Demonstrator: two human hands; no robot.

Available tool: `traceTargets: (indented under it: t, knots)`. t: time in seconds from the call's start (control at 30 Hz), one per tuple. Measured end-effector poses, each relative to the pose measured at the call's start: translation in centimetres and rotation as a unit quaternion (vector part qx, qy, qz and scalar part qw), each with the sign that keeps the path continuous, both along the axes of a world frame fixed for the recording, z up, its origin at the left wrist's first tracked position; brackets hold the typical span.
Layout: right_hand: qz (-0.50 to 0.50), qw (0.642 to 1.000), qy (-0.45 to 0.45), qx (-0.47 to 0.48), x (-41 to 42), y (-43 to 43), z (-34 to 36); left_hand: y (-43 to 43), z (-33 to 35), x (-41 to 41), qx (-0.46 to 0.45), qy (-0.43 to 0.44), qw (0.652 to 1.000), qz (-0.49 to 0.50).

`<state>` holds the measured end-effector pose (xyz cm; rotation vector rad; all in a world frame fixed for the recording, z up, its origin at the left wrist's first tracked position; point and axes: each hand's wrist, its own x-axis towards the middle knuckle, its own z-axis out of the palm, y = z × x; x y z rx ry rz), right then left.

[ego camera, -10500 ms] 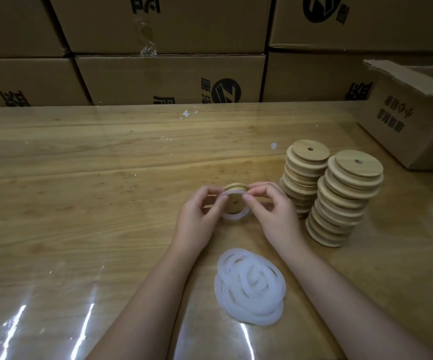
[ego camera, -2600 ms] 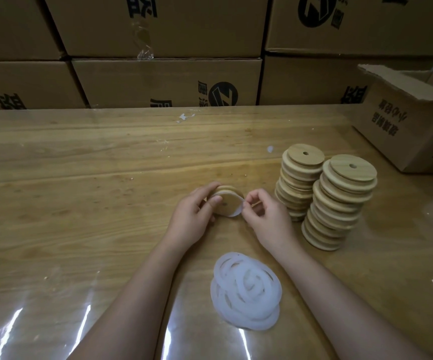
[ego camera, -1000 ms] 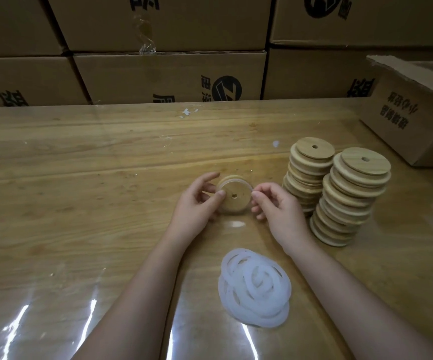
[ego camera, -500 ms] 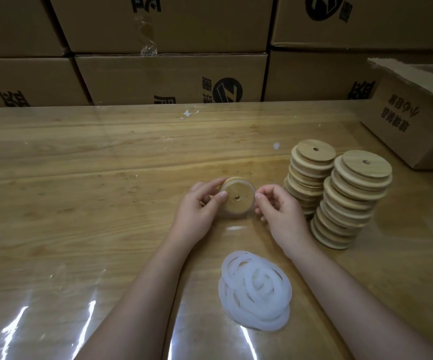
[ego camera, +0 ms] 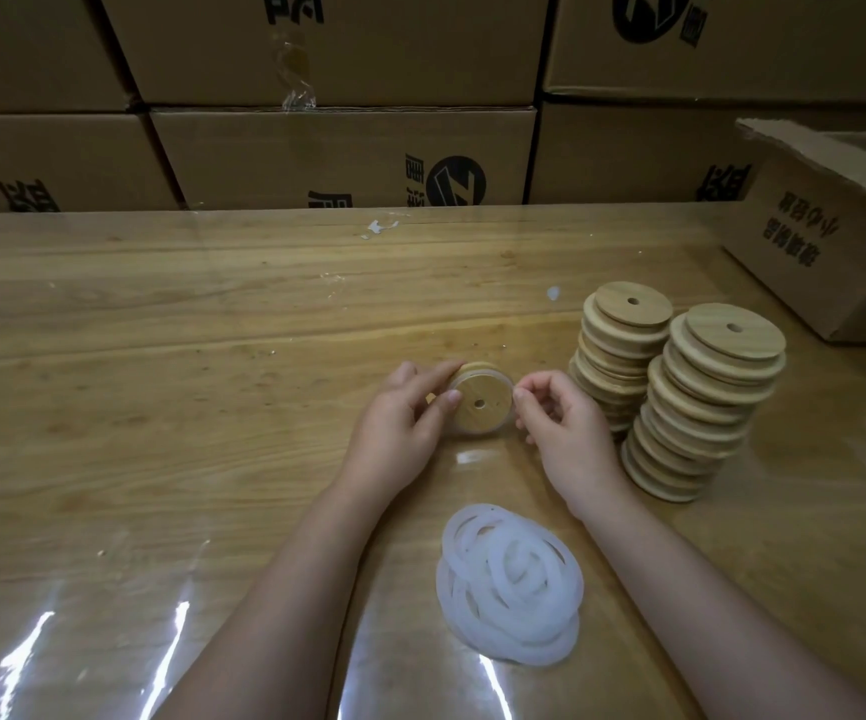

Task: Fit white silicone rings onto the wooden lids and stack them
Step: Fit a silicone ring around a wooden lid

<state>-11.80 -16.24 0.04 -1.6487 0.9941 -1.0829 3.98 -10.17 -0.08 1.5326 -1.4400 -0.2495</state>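
Note:
My left hand (ego camera: 400,413) holds a round wooden lid (ego camera: 480,402) tilted on edge above the table, thumb on its face and fingers behind its rim. A thin white silicone ring sits around the lid's rim. My right hand (ego camera: 558,418) is just right of the lid with fingers curled, its fingertips at the ring's right edge. A loose pile of white silicone rings (ego camera: 509,584) lies on the table between my forearms. Two leaning stacks of wooden lids (ego camera: 623,356) (ego camera: 706,402) stand to the right.
The wooden table (ego camera: 161,381) is covered with shiny clear film. An open cardboard box (ego camera: 831,236) stands at the far right. Stacked cardboard cartons (ego camera: 342,153) line the table's far edge.
Over the last second the lid has stayed tilted in my left hand with the ring on its rim, while my right hand's fingers curled in closer to its right edge.

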Motion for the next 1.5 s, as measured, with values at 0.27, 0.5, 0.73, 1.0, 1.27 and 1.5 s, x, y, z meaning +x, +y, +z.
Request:
traceTargets:
  t: [0.27, 0.5, 0.73, 1.0, 1.27, 1.5]
  knots:
    - [0.029, 0.998, -0.036, 0.033, 0.2, 0.0, 0.2, -0.1, 0.4, 0.7, 0.018, 0.146, 0.989, 0.028]
    - [0.03, 0.999, 0.019, 0.031, 0.2, -0.2, -0.1, 0.5, 0.8, 4.6, 0.038, 0.199, 0.966, 0.163]
    - [0.038, 0.998, 0.035, 0.031, 0.1, -0.1, 0.0, 1.0, 0.3, 5.5, 0.134, 0.036, 0.942, 0.305]
    - [0.04, 0.998, 0.042, 0.038, 0.0, -0.1, 0.0, 2.0, 2.1, 0.9, 0.183, -0.364, 0.885, 0.226]
    - [0.041, 0.997, 0.047, 0.036, 0.0, 0.0, 0.1, 0.9, 0.9, -0.3, 0.327, -0.418, 0.817, 0.223]
    - [0.045, 0.997, 0.052, 0.04, -0.1, 0.3, 0.4, 0.6, -0.1, 2.5, 0.341, -0.307, 0.865, 0.204]
